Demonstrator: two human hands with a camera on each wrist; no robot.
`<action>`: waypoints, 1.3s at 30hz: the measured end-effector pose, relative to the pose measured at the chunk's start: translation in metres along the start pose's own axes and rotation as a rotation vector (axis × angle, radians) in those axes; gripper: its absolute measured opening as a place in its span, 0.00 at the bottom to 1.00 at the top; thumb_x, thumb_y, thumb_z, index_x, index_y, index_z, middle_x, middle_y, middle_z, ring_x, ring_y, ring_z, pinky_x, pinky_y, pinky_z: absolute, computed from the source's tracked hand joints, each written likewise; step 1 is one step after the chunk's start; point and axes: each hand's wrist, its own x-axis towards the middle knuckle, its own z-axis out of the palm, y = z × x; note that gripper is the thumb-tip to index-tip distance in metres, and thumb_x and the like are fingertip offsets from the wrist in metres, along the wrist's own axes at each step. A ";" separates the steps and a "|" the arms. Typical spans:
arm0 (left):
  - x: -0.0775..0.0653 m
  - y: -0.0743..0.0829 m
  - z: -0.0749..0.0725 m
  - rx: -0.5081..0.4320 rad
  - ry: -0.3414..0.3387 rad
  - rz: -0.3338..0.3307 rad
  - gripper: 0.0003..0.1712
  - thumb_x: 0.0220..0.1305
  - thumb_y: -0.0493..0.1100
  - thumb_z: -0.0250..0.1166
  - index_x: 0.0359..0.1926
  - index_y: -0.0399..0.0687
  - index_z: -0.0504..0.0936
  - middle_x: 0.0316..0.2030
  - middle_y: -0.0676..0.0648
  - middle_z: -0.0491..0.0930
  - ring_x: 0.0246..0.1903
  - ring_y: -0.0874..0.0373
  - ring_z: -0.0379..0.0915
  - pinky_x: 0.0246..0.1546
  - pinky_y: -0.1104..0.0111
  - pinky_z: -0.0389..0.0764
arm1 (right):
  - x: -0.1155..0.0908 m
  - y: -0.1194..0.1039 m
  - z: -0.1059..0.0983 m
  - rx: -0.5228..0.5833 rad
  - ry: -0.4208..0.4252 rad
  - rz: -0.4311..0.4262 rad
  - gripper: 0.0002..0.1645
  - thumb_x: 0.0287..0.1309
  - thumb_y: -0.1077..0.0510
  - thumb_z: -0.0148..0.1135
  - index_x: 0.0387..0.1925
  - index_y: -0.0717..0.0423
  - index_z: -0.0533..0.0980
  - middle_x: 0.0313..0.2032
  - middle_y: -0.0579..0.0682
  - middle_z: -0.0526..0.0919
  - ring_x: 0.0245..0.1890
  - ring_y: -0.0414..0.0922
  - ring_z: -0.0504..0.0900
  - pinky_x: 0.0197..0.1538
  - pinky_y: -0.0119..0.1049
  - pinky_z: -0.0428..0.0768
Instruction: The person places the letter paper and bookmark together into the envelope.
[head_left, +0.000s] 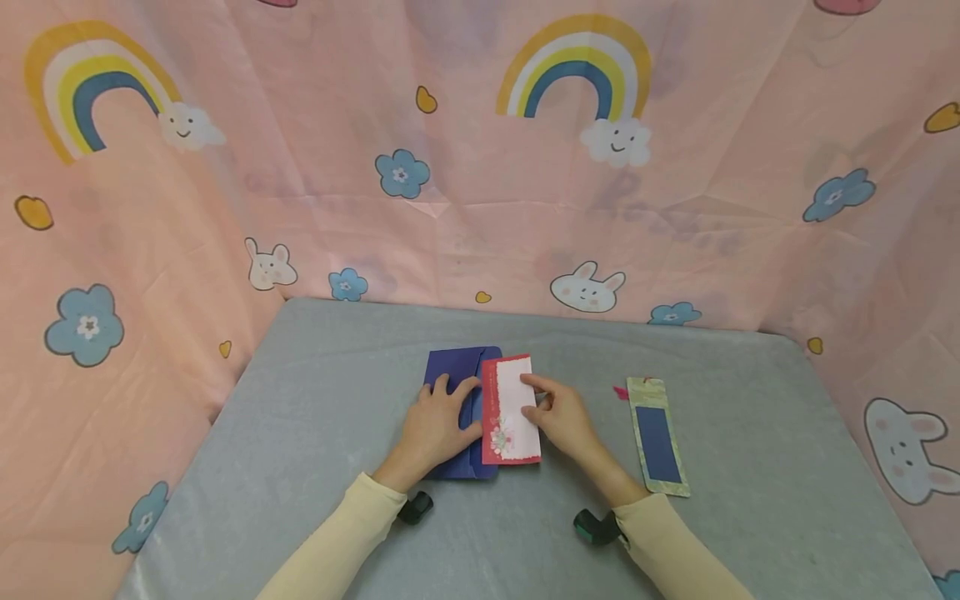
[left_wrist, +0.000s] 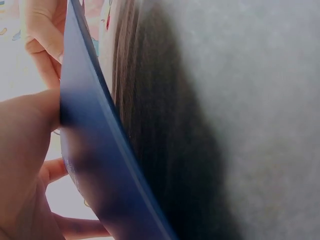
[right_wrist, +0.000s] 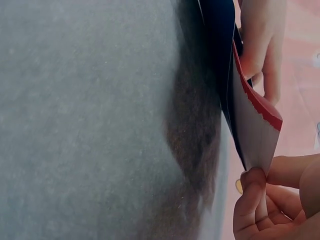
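Observation:
A dark blue envelope (head_left: pixel 452 364) lies on the grey cloth in the head view. My left hand (head_left: pixel 437 421) is over it, fingers bent and spread, gripping it near its right side. Thumb and index finger reach that edge, by a red and white greeting card (head_left: pixel 516 400) with printed flowers. My right hand (head_left: pixel 564 419) pinches the card's right edge between thumb and fingers. In the right wrist view the card (right_wrist: pixel 257 132) rises at a tilt beside the envelope (right_wrist: pixel 218 45). How far the card sits inside is hidden.
To the right lies a green-bordered strip (head_left: pixel 660 442) with a dark blue middle, and a small pink tag (head_left: pixel 621 392) at its top. The grey table cloth (head_left: pixel 300 400) runs back to a pink patterned curtain (head_left: pixel 465 233). Black wrist cameras (head_left: pixel 596 527) hang under both wrists.

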 end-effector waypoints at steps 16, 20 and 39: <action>0.000 -0.001 0.001 -0.010 0.018 0.005 0.33 0.61 0.58 0.63 0.67 0.64 0.70 0.64 0.33 0.71 0.57 0.31 0.73 0.46 0.42 0.82 | 0.004 -0.009 0.009 -0.062 0.077 -0.099 0.29 0.51 0.66 0.70 0.57 0.62 0.78 0.39 0.58 0.81 0.19 0.39 0.68 0.22 0.28 0.66; -0.001 -0.001 0.001 -0.002 0.023 0.006 0.34 0.60 0.59 0.64 0.67 0.64 0.70 0.64 0.33 0.71 0.56 0.32 0.74 0.45 0.43 0.82 | 0.005 -0.014 0.010 -0.077 0.067 -0.084 0.30 0.50 0.65 0.71 0.58 0.61 0.78 0.39 0.58 0.81 0.20 0.39 0.69 0.23 0.28 0.67; 0.000 -0.005 0.000 -0.046 0.010 0.004 0.33 0.61 0.57 0.61 0.68 0.65 0.69 0.65 0.33 0.70 0.59 0.30 0.72 0.49 0.41 0.80 | 0.010 -0.024 0.021 -0.139 0.071 -0.082 0.28 0.52 0.65 0.70 0.58 0.60 0.79 0.41 0.58 0.85 0.17 0.38 0.69 0.21 0.29 0.68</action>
